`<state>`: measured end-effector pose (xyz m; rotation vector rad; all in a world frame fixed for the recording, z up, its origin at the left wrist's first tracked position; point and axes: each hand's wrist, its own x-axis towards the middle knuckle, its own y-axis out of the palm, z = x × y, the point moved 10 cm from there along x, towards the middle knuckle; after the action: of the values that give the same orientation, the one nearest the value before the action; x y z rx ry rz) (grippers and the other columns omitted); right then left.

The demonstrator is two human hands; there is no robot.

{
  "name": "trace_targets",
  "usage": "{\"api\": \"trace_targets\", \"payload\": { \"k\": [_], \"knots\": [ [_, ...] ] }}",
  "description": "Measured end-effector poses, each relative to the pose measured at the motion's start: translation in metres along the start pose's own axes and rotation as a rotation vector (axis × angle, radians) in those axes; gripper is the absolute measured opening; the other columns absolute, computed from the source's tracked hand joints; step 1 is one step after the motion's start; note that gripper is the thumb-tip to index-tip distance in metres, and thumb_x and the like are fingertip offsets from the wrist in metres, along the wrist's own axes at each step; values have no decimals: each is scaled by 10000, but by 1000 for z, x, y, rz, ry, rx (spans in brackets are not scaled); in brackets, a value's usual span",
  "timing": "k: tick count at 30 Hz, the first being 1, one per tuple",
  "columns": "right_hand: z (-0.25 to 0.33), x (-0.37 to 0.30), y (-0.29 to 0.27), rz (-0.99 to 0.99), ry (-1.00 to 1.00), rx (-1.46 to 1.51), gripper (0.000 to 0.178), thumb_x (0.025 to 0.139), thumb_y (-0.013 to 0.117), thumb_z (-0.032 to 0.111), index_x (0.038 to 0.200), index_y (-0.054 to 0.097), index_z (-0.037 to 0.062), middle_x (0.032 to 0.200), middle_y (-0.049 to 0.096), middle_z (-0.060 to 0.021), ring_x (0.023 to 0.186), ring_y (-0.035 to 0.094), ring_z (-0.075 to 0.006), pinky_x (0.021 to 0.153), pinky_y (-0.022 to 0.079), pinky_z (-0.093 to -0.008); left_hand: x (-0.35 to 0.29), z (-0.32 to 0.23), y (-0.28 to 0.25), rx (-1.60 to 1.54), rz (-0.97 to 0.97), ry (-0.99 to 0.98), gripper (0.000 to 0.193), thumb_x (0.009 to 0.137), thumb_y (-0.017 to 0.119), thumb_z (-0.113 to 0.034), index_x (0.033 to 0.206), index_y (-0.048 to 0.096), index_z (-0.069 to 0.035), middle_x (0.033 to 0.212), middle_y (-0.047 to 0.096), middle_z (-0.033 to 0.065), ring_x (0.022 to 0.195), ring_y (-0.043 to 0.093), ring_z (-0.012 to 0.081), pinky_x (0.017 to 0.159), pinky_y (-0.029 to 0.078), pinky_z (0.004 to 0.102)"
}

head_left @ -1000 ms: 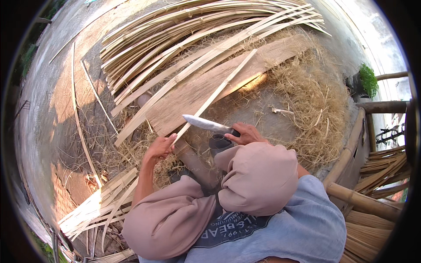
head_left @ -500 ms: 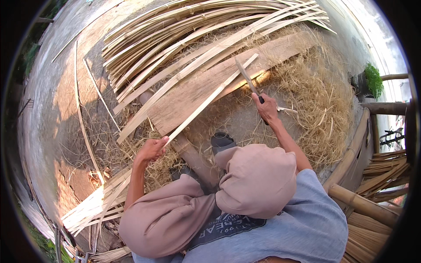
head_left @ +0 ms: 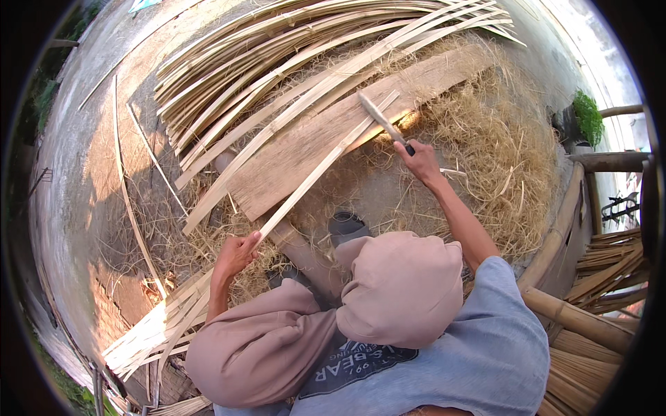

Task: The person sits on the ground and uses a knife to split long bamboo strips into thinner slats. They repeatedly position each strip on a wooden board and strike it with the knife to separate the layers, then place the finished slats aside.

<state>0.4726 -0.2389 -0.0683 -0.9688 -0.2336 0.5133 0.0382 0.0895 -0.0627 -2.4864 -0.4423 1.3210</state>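
Observation:
My left hand (head_left: 238, 255) is closed around the near end of a pale bamboo strip (head_left: 310, 179). From there the strip slants up to the right, with its far part lying over a wide wooden board (head_left: 288, 166). In my right hand (head_left: 420, 161) is the dark handle of a knife (head_left: 379, 114). Its long blade points up and left, by the strip's far part; whether it touches the strip I cannot tell.
Beyond the board lies a large pile of bamboo strips (head_left: 229, 69). Thin shavings (head_left: 503, 152) cover the ground at the right. More strips (head_left: 149, 326) lie at the lower left. A bamboo rail (head_left: 576, 319) stands at the right, near a green plant (head_left: 587, 119).
The knife blade has swung to a flatter slant and shifted slightly left. My left hand has moved a little down and left with the strip.

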Motion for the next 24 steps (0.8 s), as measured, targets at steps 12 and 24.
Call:
{"api": "trace_targets", "payload": {
  "k": [12, 24],
  "knots": [
    [-38, 21, -35, -141, 215, 125, 653, 985, 633, 575, 671, 559, 7, 539, 569, -105, 497, 634, -212, 492, 483, -386, -3, -4, 3, 43, -119, 115, 621, 1004, 612, -573, 742, 714, -19, 553, 559, 32, 526, 535, 125, 527, 395, 312],
    [116, -77, 27, 245, -348, 56, 589, 970, 682, 517, 750, 601, -24, 630, 595, -211, 604, 615, -351, 608, 480, -474, -23, -35, 37, 462, -714, 445, 415, 1024, 611, -473, 837, 620, -103, 627, 622, 195, 586, 630, 433, 522, 448, 502]
  ]
}}
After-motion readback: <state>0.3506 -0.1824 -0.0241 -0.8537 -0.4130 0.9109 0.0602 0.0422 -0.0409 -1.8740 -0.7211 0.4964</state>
